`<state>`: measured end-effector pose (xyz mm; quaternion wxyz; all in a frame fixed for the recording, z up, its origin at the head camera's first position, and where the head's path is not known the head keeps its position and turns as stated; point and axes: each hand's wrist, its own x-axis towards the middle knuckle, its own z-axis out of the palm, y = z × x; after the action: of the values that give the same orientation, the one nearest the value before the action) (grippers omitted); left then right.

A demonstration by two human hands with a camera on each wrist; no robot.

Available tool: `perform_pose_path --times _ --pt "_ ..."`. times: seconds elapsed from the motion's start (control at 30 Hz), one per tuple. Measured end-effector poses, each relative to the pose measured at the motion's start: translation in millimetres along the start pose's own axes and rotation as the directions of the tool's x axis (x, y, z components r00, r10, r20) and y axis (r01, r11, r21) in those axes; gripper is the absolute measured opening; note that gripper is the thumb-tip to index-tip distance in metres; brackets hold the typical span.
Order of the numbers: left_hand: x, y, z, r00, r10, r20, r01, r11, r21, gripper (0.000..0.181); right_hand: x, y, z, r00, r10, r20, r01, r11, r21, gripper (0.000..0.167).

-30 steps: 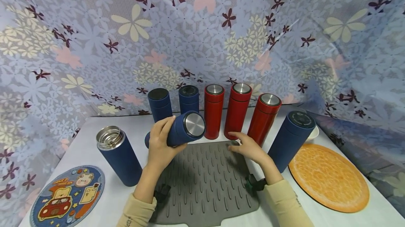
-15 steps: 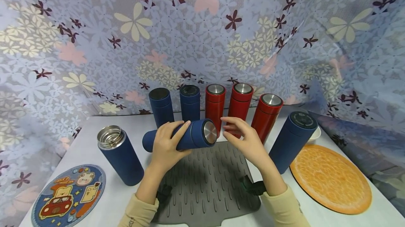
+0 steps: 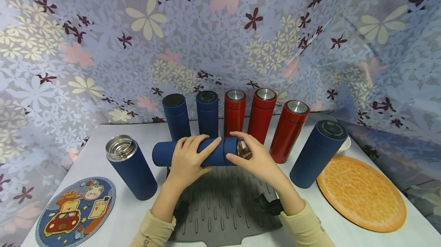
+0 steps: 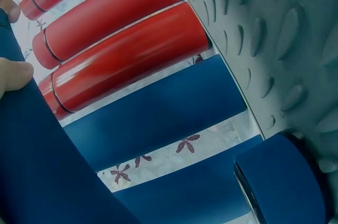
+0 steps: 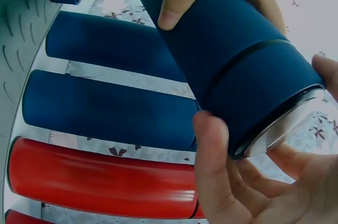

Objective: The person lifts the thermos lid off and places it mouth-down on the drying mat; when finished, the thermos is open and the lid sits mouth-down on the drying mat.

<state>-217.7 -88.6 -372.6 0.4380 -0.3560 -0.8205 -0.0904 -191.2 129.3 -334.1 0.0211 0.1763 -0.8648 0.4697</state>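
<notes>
My left hand [image 3: 187,161] grips a blue thermos bottle [image 3: 163,154] around its body. The bottle lies sideways above the grey ridged mat [image 3: 220,208]. At its right end, my right hand [image 3: 260,159] holds the lid [image 5: 264,92], with thumb and fingers spread around the rim. The lid's silver top is partly covered by those fingers; a dark seam parts it from the body. An uncapped blue bottle [image 3: 132,174] with a steel mouth stands to the left. In the left wrist view, a short blue cap-like piece [image 4: 282,179] sits at the mat's edge.
Behind the mat stand two blue bottles [image 3: 208,115] and three red bottles [image 3: 262,113]. Another blue bottle [image 3: 315,159] is at the right, near an orange round mat [image 3: 361,193] and a white bowl [image 3: 345,144]. A cartoon round mat [image 3: 75,212] lies left.
The left hand has turned the bottle level, its lid end swinging right. The right hand has come from beside the red bottles and taken hold of the lid.
</notes>
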Motion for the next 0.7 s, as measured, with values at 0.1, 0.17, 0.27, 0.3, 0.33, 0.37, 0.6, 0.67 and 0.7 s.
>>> perform_pose_path --times 0.1,0.17,0.27,0.3,0.33,0.37,0.6,0.67,0.7 --pt "-0.5 -0.6 -0.1 1.000 0.005 0.018 -0.005 1.000 0.005 0.091 1.2 0 1 1.000 0.008 0.003 -0.008 1.000 0.008 0.057" --pt "-1.2 -1.4 -0.3 1.000 0.007 0.023 -0.007 1.000 0.005 0.091 2.3 1 2 1.000 0.000 0.009 0.000 1.000 0.029 0.056" --pt "-2.0 -2.7 -0.7 1.000 0.009 0.025 -0.009 1.000 -0.002 0.090 5.1 6 2 0.999 -0.026 0.028 0.024 0.997 0.080 0.053" --pt "-2.3 -3.1 -0.8 1.000 0.010 0.024 -0.009 1.000 -0.006 0.090 6.2 8 3 0.999 -0.037 0.035 0.033 0.995 0.098 0.053" --pt "-2.7 -3.6 -0.7 1.000 0.009 0.024 -0.009 1.000 -0.011 0.091 7.3 10 3 0.998 -0.048 0.042 0.043 0.992 0.115 0.053" --pt "-3.0 -4.0 -0.5 1.000 0.010 0.024 -0.009 1.000 -0.012 0.091 8.3 12 4 0.997 -0.058 0.047 0.051 0.990 0.133 0.052" --pt "-4.9 -5.5 2.8 1.000 0.016 0.024 -0.016 1.000 -0.008 0.093 10.7 21 5 0.992 -0.115 0.057 0.103 0.978 0.179 0.054" --pt "-4.6 -5.5 3.2 1.000 0.021 0.021 -0.021 1.000 -0.002 0.092 10.6 22 5 0.990 -0.127 0.052 0.116 0.977 0.178 0.054" --pt "-4.5 -5.7 3.5 1.000 0.022 0.019 -0.022 1.000 0.000 0.092 10.6 23 5 0.990 -0.134 0.050 0.123 0.977 0.175 0.054"
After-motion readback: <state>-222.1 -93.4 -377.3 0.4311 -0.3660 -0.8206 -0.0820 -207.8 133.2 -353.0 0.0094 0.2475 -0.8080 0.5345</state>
